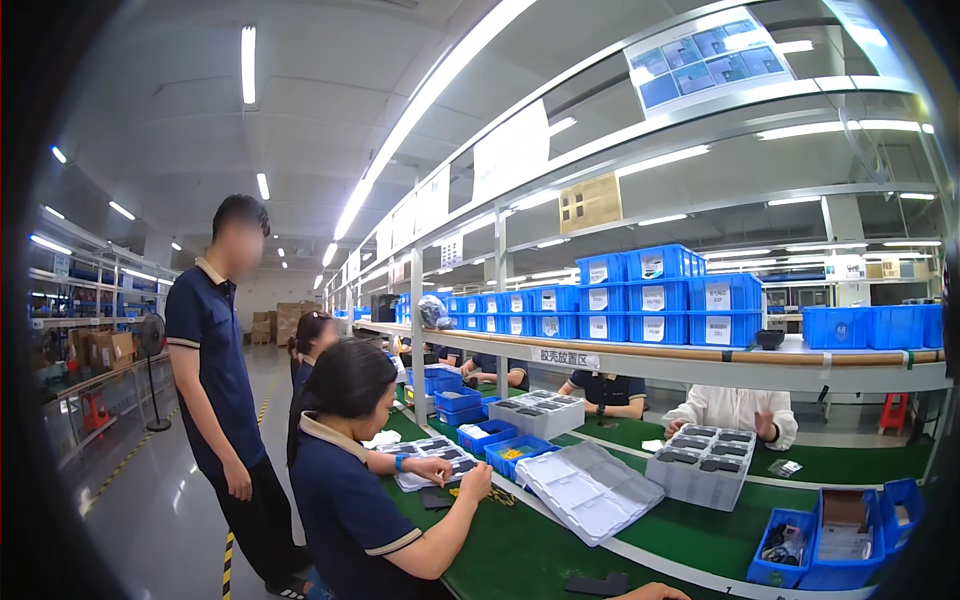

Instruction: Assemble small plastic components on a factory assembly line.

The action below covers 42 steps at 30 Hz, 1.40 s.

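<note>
The long green workbench [560, 550] runs from the near right away toward the far left, under a shelf rack [700, 355] stacked with blue bins [660, 297]. On the left a standing person in a dark polo [213, 340] is beside a seated co-worker [350, 480], whose hands work at something small and hard to make out on the bench. Near the middle lies a pale grey moulded tray [590, 490], tilted, with stacked grey trays of dark parts [705, 462] just right of it. Blue bins at the near right [840, 540] hold items too small to identify. Across the bench, another worker in white [735, 410] is partly hidden by the shelf. A flat dark part [595, 584] lies on the mat at the near edge. Of the wearer's own hands, only a sliver [655, 592] shows at the bottom rim, just right of that dark part; which hand it is, and whether it is open or holding anything, cannot be told.
</note>
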Tool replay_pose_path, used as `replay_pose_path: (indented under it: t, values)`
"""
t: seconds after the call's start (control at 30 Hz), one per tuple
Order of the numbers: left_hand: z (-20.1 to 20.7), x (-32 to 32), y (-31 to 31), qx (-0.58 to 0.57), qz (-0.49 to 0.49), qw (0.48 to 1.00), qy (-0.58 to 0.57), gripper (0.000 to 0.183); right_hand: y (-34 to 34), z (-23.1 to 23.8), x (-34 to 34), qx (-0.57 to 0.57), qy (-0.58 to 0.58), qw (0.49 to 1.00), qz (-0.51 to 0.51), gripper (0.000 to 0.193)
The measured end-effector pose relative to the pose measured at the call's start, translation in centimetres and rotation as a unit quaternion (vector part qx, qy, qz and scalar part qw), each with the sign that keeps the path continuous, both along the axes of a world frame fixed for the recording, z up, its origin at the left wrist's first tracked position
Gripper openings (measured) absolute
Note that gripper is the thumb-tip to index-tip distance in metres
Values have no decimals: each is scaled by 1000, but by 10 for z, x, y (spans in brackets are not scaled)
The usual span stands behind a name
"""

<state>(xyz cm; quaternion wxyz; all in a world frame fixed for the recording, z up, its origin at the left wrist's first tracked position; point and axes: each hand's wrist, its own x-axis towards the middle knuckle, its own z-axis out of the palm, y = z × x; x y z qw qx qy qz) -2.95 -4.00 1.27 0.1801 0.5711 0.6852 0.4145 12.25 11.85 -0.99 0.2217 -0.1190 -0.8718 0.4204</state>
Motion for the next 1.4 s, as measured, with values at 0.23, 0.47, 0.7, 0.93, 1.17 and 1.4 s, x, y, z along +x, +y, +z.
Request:
replay_pose_path:
  t: [0.23, 0.47, 0.7, 0.93, 1.17, 1.4]
  values:
    - [-10, -7, 4, 14, -6, 1000, 13, 41, -2, 6, 1, -38, -16, 999, 2, 26]
    - [-15, -6, 5, 20, -12, 1000, 11, 40, -3, 6, 5, -25, -14, 1000, 10, 26]
    - [-13, -8, 5, 29, -11, 1000, 3, 41, 0, 1, -1, -43, -17, 999, 1, 23]
    - [-14, -5, 7, 39, -12, 999, -5, 39, 2, -2, 2, -58, 2, 998, 3, 22]
    - [-8, 2, 2, 50, -10, 999, 2, 38, 8, -11, 1, -41, 11, 999, 6, 21]
    - [-49, -24, 19, 58, -39, 998, 4, 37, -2, 2, 6, -23, 6, 1000, 7, 25]
